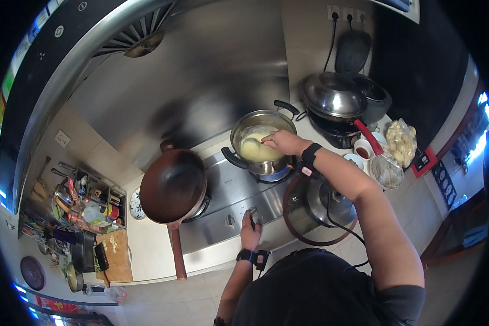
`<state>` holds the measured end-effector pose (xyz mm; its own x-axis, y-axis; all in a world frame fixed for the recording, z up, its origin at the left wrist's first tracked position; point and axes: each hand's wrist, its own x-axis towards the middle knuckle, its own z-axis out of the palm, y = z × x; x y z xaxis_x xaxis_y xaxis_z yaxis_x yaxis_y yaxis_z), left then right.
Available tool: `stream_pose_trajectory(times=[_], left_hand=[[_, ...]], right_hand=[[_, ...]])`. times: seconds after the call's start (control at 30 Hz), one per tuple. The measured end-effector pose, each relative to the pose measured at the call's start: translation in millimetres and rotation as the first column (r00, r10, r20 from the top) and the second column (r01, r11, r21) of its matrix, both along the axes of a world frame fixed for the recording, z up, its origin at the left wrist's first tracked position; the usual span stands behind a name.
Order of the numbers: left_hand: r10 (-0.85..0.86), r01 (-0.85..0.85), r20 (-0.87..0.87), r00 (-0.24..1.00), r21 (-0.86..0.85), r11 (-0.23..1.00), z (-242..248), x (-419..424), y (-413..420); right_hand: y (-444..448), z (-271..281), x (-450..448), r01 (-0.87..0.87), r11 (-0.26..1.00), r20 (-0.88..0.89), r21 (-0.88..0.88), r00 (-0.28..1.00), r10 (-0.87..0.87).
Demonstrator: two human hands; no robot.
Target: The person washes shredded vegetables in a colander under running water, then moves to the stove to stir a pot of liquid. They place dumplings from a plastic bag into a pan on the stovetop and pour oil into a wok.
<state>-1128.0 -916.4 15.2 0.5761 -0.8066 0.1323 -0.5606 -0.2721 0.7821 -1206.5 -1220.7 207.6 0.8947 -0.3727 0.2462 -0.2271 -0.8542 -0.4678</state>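
Note:
A steel pot [265,163] with black side handles stands on the right burner [271,177], where a blue flame shows. Pale yellow, thick-looking liquid [257,153] fills its lower part. My right hand [286,142] reaches over the pot's rim, its fingers closed on a utensil, seemingly a spoon [251,143], whose end dips into the liquid. Most of the handle is hidden by the hand. At the front of the steel gas stove [228,203], my left hand [250,232] has its fingers around the right control knob [252,212].
A brown wok [173,185] sits on the left burner, its handle jutting past the counter edge. Glass lids [301,212] lie near my right forearm. A lidded pan [334,98], small bowls [363,148] and bags [400,140] stand right. A knife [102,256] rests on a cutting board [120,254].

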Motion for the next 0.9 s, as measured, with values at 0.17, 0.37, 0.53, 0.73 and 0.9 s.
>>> stream_pose_trajectory(times=[0.17, 0.37, 0.53, 0.73, 0.9], left_hand=[[0.032, -0.032, 0.025, 0.999, 0.009, 0.999, 3, -15, 4], [-0.025, 0.025, -0.007, 1.0, 0.031, 0.999, 1, -16, 10], [-0.092, 0.092, 0.001, 0.996, -0.022, 0.995, 3, -8, 15], [-0.04, 0.034, -0.138, 0.99, -0.046, 0.998, -6, 17, 44], [0.171, -0.176, 0.126, 0.977, 0.027, 0.984, -37, 14, 97]], right_hand=[[-13, 3, -17, -0.074, 0.954, -0.158, -0.291, 0.987, 0.028], [-10, 34, -50, -0.171, 0.944, -0.256, -0.284, 0.962, 0.097], [9, 57, -56, -0.173, 0.982, -0.286, -0.076, 0.947, 0.145], [11, 31, -22, -0.246, 0.938, -0.246, -0.244, 0.951, 0.186], [-2, 10, -5, -0.084, 0.965, -0.115, -0.249, 0.992, 0.056]])
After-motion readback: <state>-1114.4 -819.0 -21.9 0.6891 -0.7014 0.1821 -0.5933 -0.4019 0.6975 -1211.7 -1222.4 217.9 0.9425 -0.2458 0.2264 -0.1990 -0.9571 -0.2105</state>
